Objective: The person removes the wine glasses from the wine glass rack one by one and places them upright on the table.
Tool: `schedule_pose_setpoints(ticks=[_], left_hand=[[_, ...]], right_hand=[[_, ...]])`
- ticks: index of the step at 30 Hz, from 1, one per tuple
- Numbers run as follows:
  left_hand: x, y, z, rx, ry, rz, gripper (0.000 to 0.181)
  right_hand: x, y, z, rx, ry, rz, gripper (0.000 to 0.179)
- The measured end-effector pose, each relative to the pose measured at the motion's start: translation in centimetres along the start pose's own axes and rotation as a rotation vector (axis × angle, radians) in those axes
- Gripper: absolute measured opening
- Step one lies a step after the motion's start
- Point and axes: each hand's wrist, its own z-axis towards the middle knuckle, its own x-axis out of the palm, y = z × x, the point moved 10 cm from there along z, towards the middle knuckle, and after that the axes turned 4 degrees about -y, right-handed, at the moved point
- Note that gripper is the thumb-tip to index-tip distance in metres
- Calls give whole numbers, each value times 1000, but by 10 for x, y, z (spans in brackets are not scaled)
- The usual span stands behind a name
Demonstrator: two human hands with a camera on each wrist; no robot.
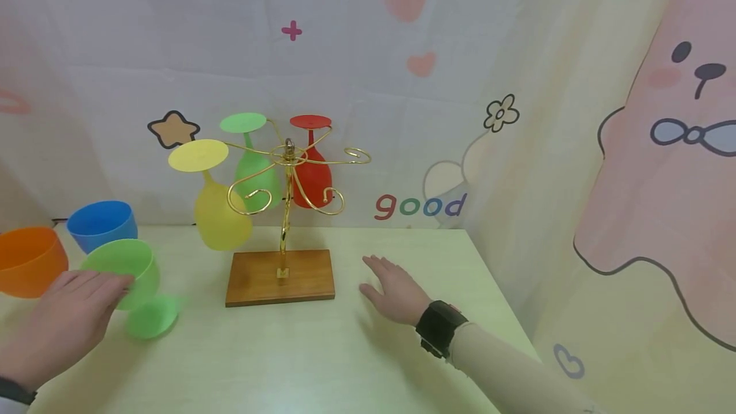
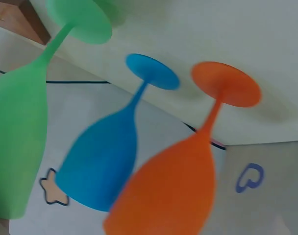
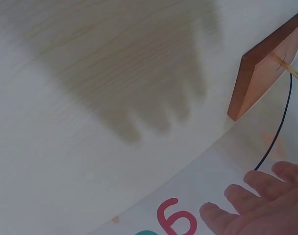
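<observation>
My left hand [image 1: 71,318] is at the green goblet [image 1: 129,257] on the left, its fairly straight fingers overlapping the bowl in the head view. The thumb is hidden there. Seen from the left wrist, this green goblet [image 2: 19,132] stands beside a blue goblet [image 2: 102,156] and an orange goblet [image 2: 171,188]. My right hand [image 1: 397,292] hovers over the table with fingers extended, holding nothing, to the right of the wooden base [image 1: 253,280]. Its fingers [image 3: 252,188] show at the lower right of the right wrist view, their shadow on the tabletop.
A gold stand [image 1: 285,209] with curled arms rises from the base. Upside down on it hang a yellow goblet [image 1: 221,216], another green goblet [image 1: 255,177] and a red goblet [image 1: 312,177]. A printed cloth [image 1: 356,82] hangs behind the table [image 1: 253,363].
</observation>
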Motion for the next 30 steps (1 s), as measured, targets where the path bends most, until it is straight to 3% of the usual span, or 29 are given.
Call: schedule_pose_setpoints(ticks=[2,6,11,15,21,30], left_hand=[[0,12,-2,-28,6,6,52],[10,33,-7,-114,105,28,14],[22,52,-13,-191,207,67,22],[23,58,-18,-211,199,79,25],[18,63,-22,-211,154,79,18],[19,64,-21,-231,193,87,23]], right_hand=[[0,0,0,-1,4,6,59],[-1,0,0,-1,-6,-27,60],[-6,-7,0,25,-74,-171,69],[-13,-14,-1,53,-142,-262,74],[-18,-16,-3,61,-175,-254,75],[-14,-20,-6,89,-160,-224,75]])
